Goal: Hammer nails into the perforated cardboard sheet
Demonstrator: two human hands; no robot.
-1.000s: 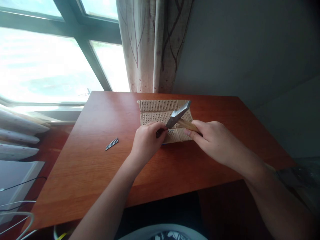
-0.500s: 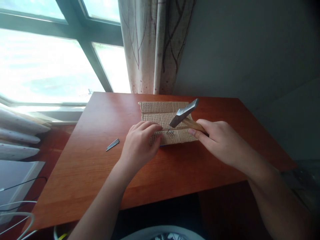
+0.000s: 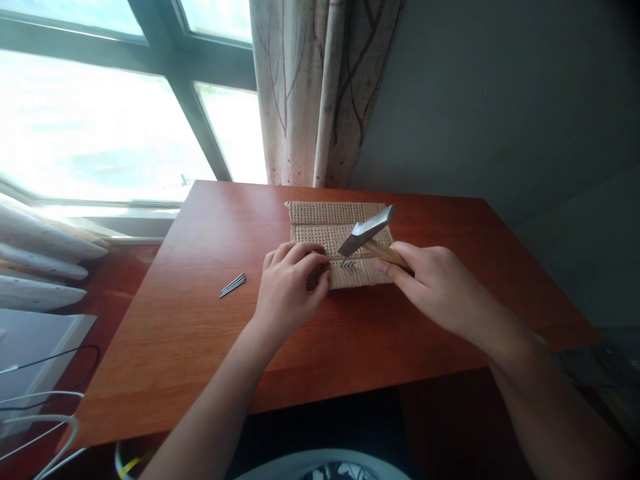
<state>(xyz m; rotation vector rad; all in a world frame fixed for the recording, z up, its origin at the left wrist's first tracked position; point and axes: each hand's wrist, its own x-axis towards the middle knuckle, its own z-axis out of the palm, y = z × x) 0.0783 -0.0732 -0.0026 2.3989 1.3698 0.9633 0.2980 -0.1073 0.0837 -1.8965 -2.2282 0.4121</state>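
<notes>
My right hand [image 3: 425, 273] is closed around the wooden handle of a hammer [image 3: 367, 231]. The metal head is tilted, its lower end just above several nails [image 3: 348, 264] standing in a piece of cardboard [image 3: 345, 237]. Rows of small holes cover much of this folded, tan cardboard. At its near left side, my left hand [image 3: 290, 280] grips it with curved fingers on top and the thumb towards the front; the fingertips are partly hidden. More loose nails [image 3: 233, 285] lie in a small bundle to the left of my left hand.
All this is on a reddish-brown wooden table [image 3: 310, 347]. Behind it hang a patterned curtain [image 3: 310, 100] and a window [image 3: 100, 133]; a grey wall [image 3: 475, 100] is to the right. White cables [image 3: 55, 420] run beside the table's left corner.
The whole view has shifted slightly, so the table and cardboard appear a little further right. The hammer head sits slightly lower against the nails. Both hands keep their grips.
</notes>
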